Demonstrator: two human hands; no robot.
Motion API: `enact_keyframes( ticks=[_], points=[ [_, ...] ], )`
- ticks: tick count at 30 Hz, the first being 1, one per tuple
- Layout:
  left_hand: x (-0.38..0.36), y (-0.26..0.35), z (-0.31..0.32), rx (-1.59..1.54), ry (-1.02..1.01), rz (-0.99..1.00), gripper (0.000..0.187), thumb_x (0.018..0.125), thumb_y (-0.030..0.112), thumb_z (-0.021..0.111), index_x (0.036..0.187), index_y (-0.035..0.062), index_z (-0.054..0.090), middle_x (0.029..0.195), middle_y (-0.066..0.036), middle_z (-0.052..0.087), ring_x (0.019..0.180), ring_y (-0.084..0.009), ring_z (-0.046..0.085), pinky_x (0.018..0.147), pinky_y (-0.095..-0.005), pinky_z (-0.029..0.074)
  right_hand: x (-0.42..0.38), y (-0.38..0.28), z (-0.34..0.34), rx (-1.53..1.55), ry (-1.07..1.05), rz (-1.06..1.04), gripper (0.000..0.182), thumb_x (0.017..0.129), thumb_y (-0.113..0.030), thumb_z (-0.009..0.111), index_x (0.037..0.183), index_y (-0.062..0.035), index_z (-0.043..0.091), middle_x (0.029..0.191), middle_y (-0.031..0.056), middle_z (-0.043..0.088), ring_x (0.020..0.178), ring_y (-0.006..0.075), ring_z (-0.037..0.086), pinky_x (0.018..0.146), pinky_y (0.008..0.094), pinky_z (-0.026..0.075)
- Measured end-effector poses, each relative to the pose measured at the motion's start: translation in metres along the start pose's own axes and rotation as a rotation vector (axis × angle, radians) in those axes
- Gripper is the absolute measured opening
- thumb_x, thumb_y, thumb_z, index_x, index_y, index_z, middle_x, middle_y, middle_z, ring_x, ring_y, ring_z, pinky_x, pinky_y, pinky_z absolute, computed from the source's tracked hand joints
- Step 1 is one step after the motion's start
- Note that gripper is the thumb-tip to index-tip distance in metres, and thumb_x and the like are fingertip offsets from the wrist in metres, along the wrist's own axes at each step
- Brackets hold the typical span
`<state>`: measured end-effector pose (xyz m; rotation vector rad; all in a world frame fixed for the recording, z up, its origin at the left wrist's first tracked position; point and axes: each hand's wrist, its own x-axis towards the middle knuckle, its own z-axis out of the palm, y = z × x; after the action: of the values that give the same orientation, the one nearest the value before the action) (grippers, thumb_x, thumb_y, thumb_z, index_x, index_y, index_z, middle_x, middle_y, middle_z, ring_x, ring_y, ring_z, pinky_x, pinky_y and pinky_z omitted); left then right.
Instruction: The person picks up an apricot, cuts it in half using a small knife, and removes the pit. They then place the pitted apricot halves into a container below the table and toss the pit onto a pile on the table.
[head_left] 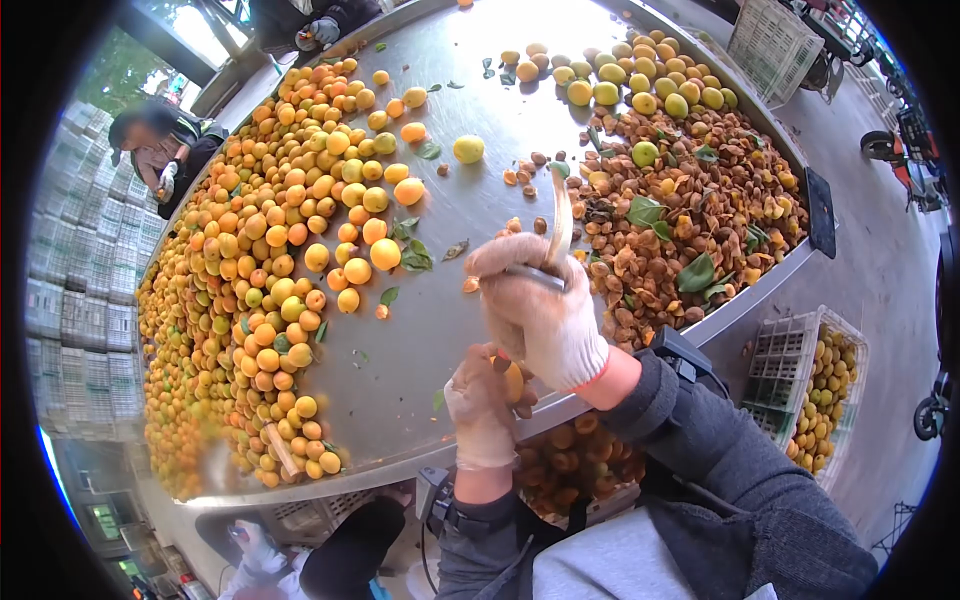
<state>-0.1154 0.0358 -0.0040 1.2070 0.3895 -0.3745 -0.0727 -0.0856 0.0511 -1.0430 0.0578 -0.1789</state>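
My right hand (545,310), in a white glove, is closed around a curved tool (562,215) with a pale shaft and a metal part near the fingers. Just below it, my left hand (478,412), also gloved, grips an apricot (514,382), partly hidden by the fingers. Both hands are over the near edge of the metal table (400,345). A large heap of whole apricots (270,230) covers the table's left side. To the right lies a pile of brown apricot stones (690,220) with scraps and leaves.
More apricots (645,75) lie at the far right. A dark phone-like slab (820,212) rests on the right rim. Below are a white crate of fruit (785,370) and apricot halves (580,465). Co-workers' gloved hands show at left (168,180), top (318,33) and bottom (255,548).
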Motion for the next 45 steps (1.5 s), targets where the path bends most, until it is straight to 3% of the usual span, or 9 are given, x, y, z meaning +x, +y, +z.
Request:
enact_keyframes(
  ticks=[10,15,18,19,23,26,31,37,45],
  points=[
    [0.018,0.001,-0.032,-0.620,-0.228,-0.255,0.051,0.095,0.048,0.051,0.124,0.0056,0.052,0.080,-0.009,0.061,0.059,-0.0153,0.058,0.048,-0.0238,0.047,0.023,0.031,-0.016,0.880,0.008,0.517,0.018,0.090,-0.006,0.049,0.106,-0.0114,0.055,0.060,-0.0046,0.032,0.039,0.0071,0.028,0.035,0.0223,0.023],
    [0.026,0.009,-0.036,-0.263,0.091,0.271,0.049,0.088,0.020,0.070,0.129,0.0062,0.046,0.095,-0.010,0.061,0.075,-0.0161,0.061,0.067,-0.0277,0.056,0.013,0.013,-0.008,-0.286,-0.014,0.182,0.011,0.088,-0.012,0.060,0.097,-0.0102,0.066,0.069,-0.0003,0.056,0.048,0.0102,0.049,0.041,0.0255,0.038],
    [0.023,0.012,-0.032,-0.402,0.073,0.268,0.046,0.091,0.023,0.065,0.129,0.0066,0.046,0.101,-0.010,0.060,0.083,-0.0194,0.062,0.076,-0.0314,0.057,0.001,0.033,-0.004,-0.587,-0.424,-0.225,0.015,0.082,-0.014,0.067,0.095,-0.0069,0.068,0.077,0.0063,0.065,0.061,0.0185,0.062,0.056,0.0300,0.050],
    [0.024,0.010,-0.036,-0.401,0.071,0.268,0.046,0.091,0.023,0.065,0.129,0.0066,0.046,0.101,-0.010,0.060,0.083,-0.0194,0.062,0.076,-0.0314,0.057,-0.003,0.020,-0.005,-0.914,-0.567,-0.037,0.021,0.080,-0.017,0.069,0.098,-0.0062,0.067,0.078,0.0114,0.065,0.072,0.0279,0.065,0.068,0.0342,0.052],
    [0.024,0.008,-0.041,-0.498,-0.004,0.138,0.044,0.094,0.029,0.060,0.129,0.0062,0.046,0.104,-0.012,0.060,0.093,-0.0257,0.062,0.085,-0.0387,0.054,-0.004,0.034,-0.015,-1.135,-0.543,-0.224,0.020,0.079,-0.021,0.070,0.097,-0.0112,0.068,0.084,0.0130,0.067,0.076,0.0350,0.064,0.065,0.0374,0.053],
    [0.025,0.009,-0.051,-0.550,-0.030,0.106,0.048,0.094,0.035,0.058,0.130,0.0052,0.046,0.108,-0.014,0.059,0.099,-0.0280,0.060,0.089,-0.0418,0.052,0.011,0.017,-0.015,-1.245,-0.291,-0.126,0.022,0.080,-0.021,0.070,0.100,-0.0117,0.067,0.085,0.0118,0.067,0.075,0.0340,0.065,0.064,0.0371,0.054],
    [0.023,0.012,-0.047,-0.484,-0.123,0.045,0.055,0.094,0.041,0.057,0.130,0.0017,0.045,0.113,-0.016,0.057,0.104,-0.0297,0.058,0.089,-0.0429,0.052,-0.006,0.026,-0.015,-1.189,-0.736,-0.257,0.033,0.077,-0.015,0.071,0.109,-0.0158,0.067,0.090,0.0118,0.068,0.082,0.0314,0.066,0.071,0.0373,0.053],
    [0.009,0.024,-0.038,-0.292,-0.081,0.057,0.052,0.094,0.039,0.051,0.129,0.0005,0.049,0.115,-0.013,0.058,0.099,-0.0272,0.059,0.087,-0.0400,0.050,0.000,0.031,-0.021,-0.893,-0.624,-0.195,0.015,0.082,-0.007,0.065,0.098,-0.0083,0.067,0.086,0.0093,0.067,0.078,0.0253,0.067,0.069,0.0329,0.052],
    [-0.036,0.053,-0.032,0.345,-0.698,0.279,0.038,0.091,0.016,0.063,0.123,-0.0042,0.056,0.108,-0.014,0.063,0.101,-0.0191,0.060,0.094,-0.0325,0.045,0.020,0.016,-0.029,-0.942,-0.323,0.050,0.031,0.084,-0.014,0.073,0.110,-0.0024,0.063,0.082,0.0013,0.066,0.075,0.0045,0.058,0.070,0.0220,0.049]
  ],
)
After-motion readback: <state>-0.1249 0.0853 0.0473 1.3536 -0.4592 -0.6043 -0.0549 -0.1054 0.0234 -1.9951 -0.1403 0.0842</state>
